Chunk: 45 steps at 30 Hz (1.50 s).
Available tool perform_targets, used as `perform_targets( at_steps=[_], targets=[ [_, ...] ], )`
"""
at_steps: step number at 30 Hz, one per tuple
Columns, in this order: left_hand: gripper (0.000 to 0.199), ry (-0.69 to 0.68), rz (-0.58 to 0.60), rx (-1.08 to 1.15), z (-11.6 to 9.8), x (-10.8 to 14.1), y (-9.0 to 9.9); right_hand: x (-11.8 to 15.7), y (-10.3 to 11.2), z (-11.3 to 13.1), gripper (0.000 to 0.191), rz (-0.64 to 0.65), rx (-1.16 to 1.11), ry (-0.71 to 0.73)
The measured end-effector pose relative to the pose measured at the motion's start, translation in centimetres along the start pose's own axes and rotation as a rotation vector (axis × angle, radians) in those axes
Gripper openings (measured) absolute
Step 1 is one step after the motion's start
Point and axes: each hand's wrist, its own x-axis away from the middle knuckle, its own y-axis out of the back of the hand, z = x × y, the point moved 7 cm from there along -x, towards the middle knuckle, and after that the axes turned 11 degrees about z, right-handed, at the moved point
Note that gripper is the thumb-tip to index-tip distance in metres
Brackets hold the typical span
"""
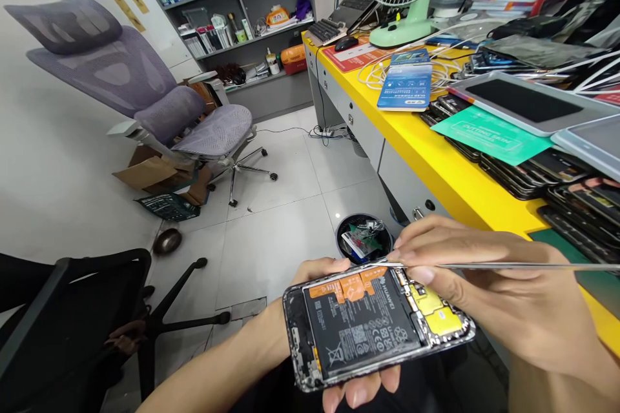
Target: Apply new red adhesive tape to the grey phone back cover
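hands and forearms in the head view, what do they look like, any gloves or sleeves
The left hand and right hand are bare, without gloves; no ring shows on either. No sleeve shows on the visible left forearm or right forearm.

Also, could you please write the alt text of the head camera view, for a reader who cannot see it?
A person's left hand holds an opened phone with its battery exposed, while the right hand holds a thin metal tool at the phone's far edge. Beyond are a cluttered yellow desk and a gray mesh chair.
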Motion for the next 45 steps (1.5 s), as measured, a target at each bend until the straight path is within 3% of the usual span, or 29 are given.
perform_targets(
  at_steps=[4,10,17,24,29,33,40,45],
  targets=[
    [0.135,0.016,-0.019,-0.039,0.0,0.1,0.1,0.0,-0.2,-0.2,0.030,-0.002,0.016,-0.010],
    [0.134,0.038,0.042,-0.023,-0.4,-0.5,0.0,0.1,-0.3,-0.3,0.030,0.025,0.032,-0.014],
    [0.136,0.034,0.010,-0.003,-0.1,-0.2,-0.1,0.2,-0.1,-0.9,0.025,0.011,0.029,-0.083],
    [0.137,0.011,-0.120,-0.051,0.0,0.8,1.2,0.6,-0.2,-1.3,0.024,0.010,-0.022,-0.110],
    [0.137,0.032,-0.010,-0.038,0.0,0.2,0.7,0.3,-0.3,-0.7,0.026,0.009,0.012,-0.086],
    [0.130,0.032,-0.017,-0.013,0.0,0.0,0.7,0.0,-0.6,-0.2,0.028,0.027,0.052,-0.067],
    [0.119,0.080,-0.144,-0.033,0.0,0.8,1.6,-0.5,-1.3,0.4,0.021,0.069,0.126,-0.072],
    [0.120,0.044,-0.578,-0.196,0.0,2.7,2.8,-0.6,-1.8,0.6,0.026,0.085,0.121,-0.036]
  ],
)
